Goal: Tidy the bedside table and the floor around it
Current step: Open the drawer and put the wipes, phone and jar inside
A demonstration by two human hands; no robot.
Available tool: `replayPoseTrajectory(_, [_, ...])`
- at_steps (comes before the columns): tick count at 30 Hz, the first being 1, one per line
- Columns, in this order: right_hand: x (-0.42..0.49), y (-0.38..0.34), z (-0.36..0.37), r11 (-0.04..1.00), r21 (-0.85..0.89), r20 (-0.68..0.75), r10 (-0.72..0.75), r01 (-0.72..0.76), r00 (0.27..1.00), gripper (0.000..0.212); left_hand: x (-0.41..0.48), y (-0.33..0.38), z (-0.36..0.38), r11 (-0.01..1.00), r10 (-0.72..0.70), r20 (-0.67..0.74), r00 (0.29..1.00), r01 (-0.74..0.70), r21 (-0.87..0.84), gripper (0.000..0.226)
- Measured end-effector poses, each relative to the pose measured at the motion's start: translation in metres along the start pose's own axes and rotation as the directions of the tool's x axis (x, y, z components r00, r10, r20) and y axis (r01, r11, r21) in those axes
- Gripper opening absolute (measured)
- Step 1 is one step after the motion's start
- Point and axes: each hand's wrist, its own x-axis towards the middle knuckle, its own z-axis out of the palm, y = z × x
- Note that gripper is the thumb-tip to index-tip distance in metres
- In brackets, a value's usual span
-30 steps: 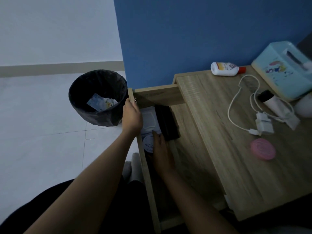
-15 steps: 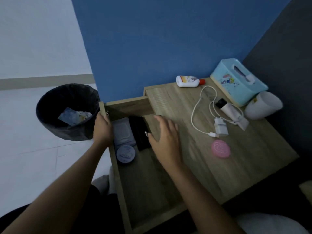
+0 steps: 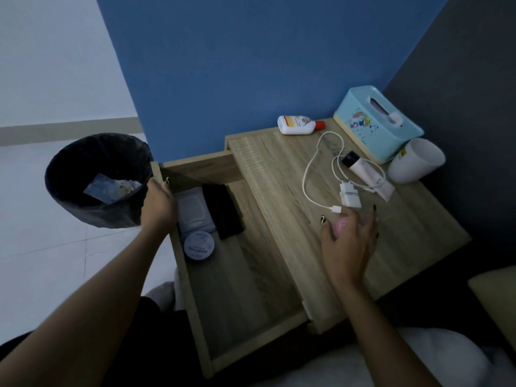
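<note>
The open drawer is taken up at its far end, where a wipes pack, a flat black item and a round tin lie close together. Its near half is bare wood with room to reach in. On the bench a bare strip runs along the drawer side. Further right the cable, charger and tube lie tangled. The cup and tissue box close off the back corner against the dark wall. The bin stands just beside the drawer's left wall.
</note>
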Motion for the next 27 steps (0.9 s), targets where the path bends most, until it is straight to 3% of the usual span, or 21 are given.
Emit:
replayPoseTrajectory(6, [-0.006, 0.001, -0.002, 0.980, 0.191, 0.018, 0.054, -0.057, 0.998, 0.042, -0.003, 0.001, 0.000, 1.000, -0.010, 0.009, 1.000, 0.010, 0.006, 0.037])
replayPoseTrajectory(11, [-0.023, -0.031, -0.005, 0.938, 0.347, 0.016, -0.024, 0.017, 1.000, 0.047, -0.003, 0.003, 0.001, 1.000, -0.017, 0.009, 1.000, 0.017, -0.013, 0.037])
replayPoseTrajectory(16, [-0.059, -0.092, 0.011, 0.859, 0.447, 0.103, -0.326, 0.249, 0.940, 0.041, -0.001, 0.001, 0.002, 1.000, -0.019, 0.000, 1.000, 0.019, -0.021, 0.036])
replayPoseTrajectory(19, [-0.079, -0.112, 0.034, 0.811, 0.501, 0.170, -0.436, 0.304, 0.884, 0.042, 0.000, 0.001, 0.003, 1.000, -0.020, -0.009, 1.000, 0.020, -0.024, 0.036])
replayPoseTrajectory(23, [-0.102, -0.107, 0.077, 0.901, 0.391, 0.472, -0.373, 0.190, 0.798, 0.064, 0.001, 0.001, 0.004, 0.999, -0.020, -0.012, 1.000, 0.020, -0.033, 0.036])
replayPoseTrajectory(27, [-0.104, -0.090, 0.109, 0.975, 0.176, 0.596, -0.216, 0.136, 0.774, 0.077, 0.002, 0.000, 0.005, 0.999, -0.016, -0.018, 1.000, 0.015, -0.030, 0.037])
